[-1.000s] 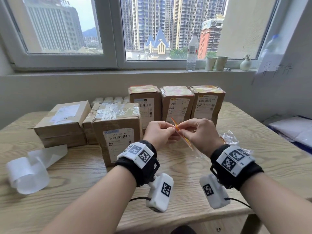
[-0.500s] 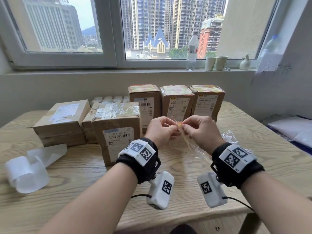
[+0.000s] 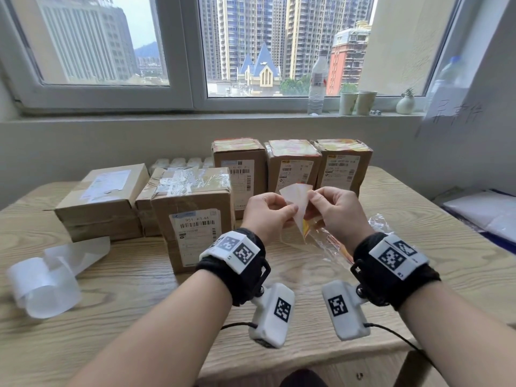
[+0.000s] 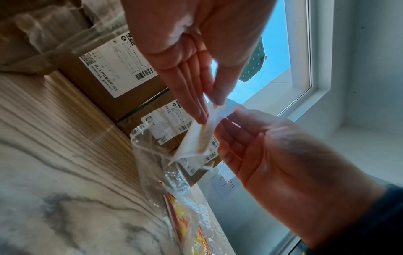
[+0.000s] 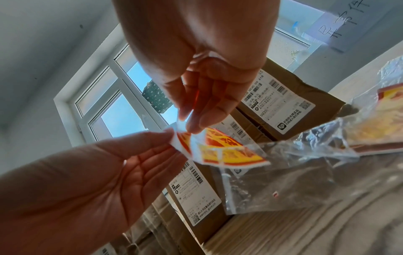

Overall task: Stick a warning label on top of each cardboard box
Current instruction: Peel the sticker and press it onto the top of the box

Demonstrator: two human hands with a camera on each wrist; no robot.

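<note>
A red and yellow warning label [image 5: 229, 150] on white backing is held above the table between both hands. My left hand [image 3: 290, 213] pinches one corner of it and my right hand [image 3: 310, 199] pinches the same corner, where the sheet splits into two layers. In the head view only its white back [image 3: 296, 201] shows. Three upright cardboard boxes [image 3: 293, 169] at the back carry red and yellow labels on top. A taped box [image 3: 192, 219] stands to the left of my hands, and a flat box [image 3: 103, 199] lies further left; neither top has such a label.
A clear plastic bag [image 3: 335, 243] holding more labels lies on the wooden table [image 3: 418, 247] under my right hand. Curled white backing paper [image 3: 47, 277] lies at the left. A bottle [image 3: 317, 82] and cups stand on the windowsill.
Both hands have risen a little. The label was edge-on and now shows its white back to the head camera, with the pinched corner spread apart.
</note>
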